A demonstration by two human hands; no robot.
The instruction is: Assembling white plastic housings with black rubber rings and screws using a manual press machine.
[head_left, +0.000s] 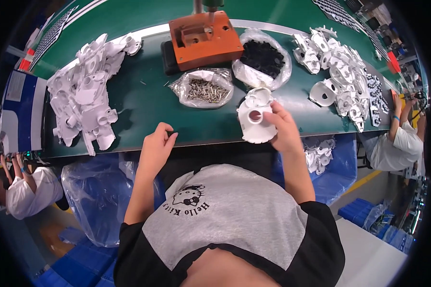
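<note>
My right hand [283,128] grips a white round plastic housing [255,117] with a central hole, holding it just above the near edge of the green table [143,103]. My left hand [156,143] hovers at the table's front edge with fingers curled, pinching something small and dark at the fingertips; what it is I cannot tell. An open clear bag of metal screws [203,89] lies just beyond both hands. Behind it stands an orange press fixture [203,38].
A heap of white plastic parts [86,95] fills the left side, another heap [342,76] the right. A bag of black parts [262,60] sits beside the fixture. Blue plastic-lined bins [98,191] stand under the table. Other people in white sleeves [400,141] work at both sides.
</note>
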